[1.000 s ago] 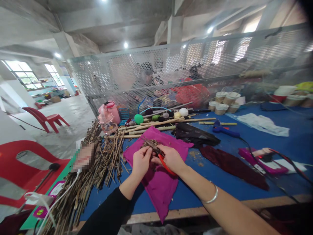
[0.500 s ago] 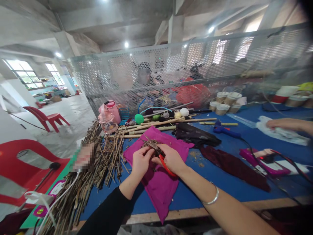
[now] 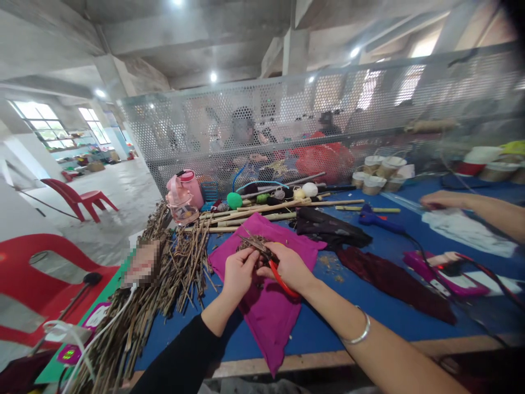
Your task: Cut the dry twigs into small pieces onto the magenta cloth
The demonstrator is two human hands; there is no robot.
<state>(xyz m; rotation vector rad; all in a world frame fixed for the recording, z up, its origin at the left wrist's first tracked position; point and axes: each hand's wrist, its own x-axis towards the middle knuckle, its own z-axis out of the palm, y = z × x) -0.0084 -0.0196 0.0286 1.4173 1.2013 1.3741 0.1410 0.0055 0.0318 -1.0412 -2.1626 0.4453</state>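
Observation:
My right hand [image 3: 288,268] grips scissors with red handles [image 3: 282,280]; their dark blades [image 3: 253,244] point up and left. Close beside the blades, my left hand [image 3: 239,274] has its thumb and fingers pinched together, and what lies between them is too small to make out. Both hands are over a magenta cloth [image 3: 268,323] spread cornerwise on the blue table. A small heap of brown dried plant bits [image 3: 262,239] lies on the cloth around the blades, partly hidden by my fingers.
Dried stems [image 3: 180,268] are piled at left. Bamboo sticks [image 3: 262,216] and yarn balls [image 3: 234,201] lie behind. Right are black cloth [image 3: 332,227], maroon cloth [image 3: 397,282], a blue glue gun [image 3: 379,220] and a co-worker's hand [image 3: 445,200] by white plastic [image 3: 467,232].
The co-worker's hand at right has moved left, off the middle of the white plastic. The scissor blades look closer together. My hands have hardly shifted over the cloth.

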